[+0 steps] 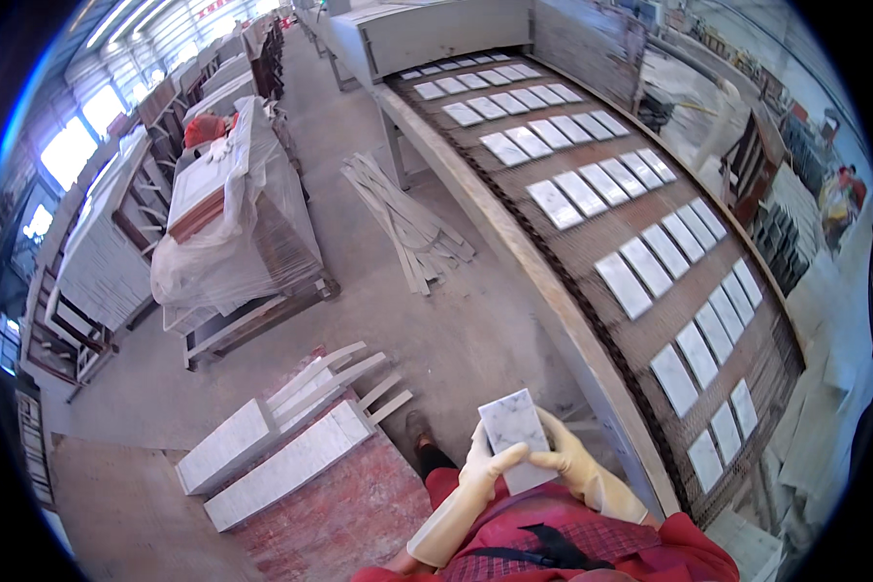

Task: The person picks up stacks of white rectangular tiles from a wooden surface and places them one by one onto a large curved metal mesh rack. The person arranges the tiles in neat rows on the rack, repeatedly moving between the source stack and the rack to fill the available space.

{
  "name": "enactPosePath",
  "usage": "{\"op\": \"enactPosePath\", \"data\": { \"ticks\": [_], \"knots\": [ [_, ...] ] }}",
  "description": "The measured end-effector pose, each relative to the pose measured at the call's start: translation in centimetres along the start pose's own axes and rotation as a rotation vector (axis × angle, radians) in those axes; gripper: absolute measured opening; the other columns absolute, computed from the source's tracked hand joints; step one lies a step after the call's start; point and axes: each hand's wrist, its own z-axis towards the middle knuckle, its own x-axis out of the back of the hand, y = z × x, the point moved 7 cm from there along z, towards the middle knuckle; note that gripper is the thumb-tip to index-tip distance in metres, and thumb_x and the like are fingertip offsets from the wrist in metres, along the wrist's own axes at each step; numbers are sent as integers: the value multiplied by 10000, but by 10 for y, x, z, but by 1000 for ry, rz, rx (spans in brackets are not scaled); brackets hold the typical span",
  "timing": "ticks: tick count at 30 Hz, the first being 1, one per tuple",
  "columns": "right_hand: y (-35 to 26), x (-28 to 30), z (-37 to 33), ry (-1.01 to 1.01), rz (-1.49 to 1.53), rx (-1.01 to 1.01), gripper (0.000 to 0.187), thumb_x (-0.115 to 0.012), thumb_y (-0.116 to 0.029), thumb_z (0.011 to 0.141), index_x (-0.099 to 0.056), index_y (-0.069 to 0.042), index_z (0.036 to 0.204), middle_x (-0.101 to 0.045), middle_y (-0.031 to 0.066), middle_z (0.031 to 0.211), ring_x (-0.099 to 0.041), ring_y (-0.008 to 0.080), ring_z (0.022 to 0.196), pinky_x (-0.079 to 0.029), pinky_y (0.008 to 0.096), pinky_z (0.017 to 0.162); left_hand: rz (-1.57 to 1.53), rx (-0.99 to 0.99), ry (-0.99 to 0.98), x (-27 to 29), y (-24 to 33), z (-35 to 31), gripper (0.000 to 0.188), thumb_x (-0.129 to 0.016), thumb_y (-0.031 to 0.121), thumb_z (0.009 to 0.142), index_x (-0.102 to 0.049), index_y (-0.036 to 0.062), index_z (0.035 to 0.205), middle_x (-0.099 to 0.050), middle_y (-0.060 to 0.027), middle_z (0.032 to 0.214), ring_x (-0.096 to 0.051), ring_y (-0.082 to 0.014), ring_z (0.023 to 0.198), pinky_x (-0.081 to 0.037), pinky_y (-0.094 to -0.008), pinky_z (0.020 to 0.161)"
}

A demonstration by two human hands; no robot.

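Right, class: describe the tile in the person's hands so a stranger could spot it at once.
Start at the conveyor belt on the right and move left from its near end. There the gloved left hand and right hand hold a white tile with grey veins. Unlike the tiles lying in rows on the belt, it is hand-held.

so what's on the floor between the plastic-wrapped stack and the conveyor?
A loose pile of pale strips on the grey floor, as the head view shows.

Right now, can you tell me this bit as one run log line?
left hand: grip on tile | right hand: grip on same tile | belt at right: rows of tiles | pale slabs: lower left
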Motion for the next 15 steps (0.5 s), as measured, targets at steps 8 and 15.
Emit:
{"op": "enactPosePath", "data": {
  "ticks": [8,15],
  "knots": [
    [-62,97,-123,48,136,221,1156,-963,-212,783,-324,5,1722,-582,171,1593,-568,274,1464,-437,407,1223,87,10,-190,-155,-42,-34,987,-908,257,894,-361,43,1687,-574,-143,1578,-557,-287,1453,-443,-437,1220],
    [-62,151,-172,160,36,260,1008,-900,-105,818,-408,-8,1692,-595,149,1589,-542,266,1473,-398,415,1255,192,161,-251,-193,-78,-43,946,-896,241,884,-390,63,1663,-589,-131,1546,-588,-306,1411,-459,-478,1213]
  ]
}}
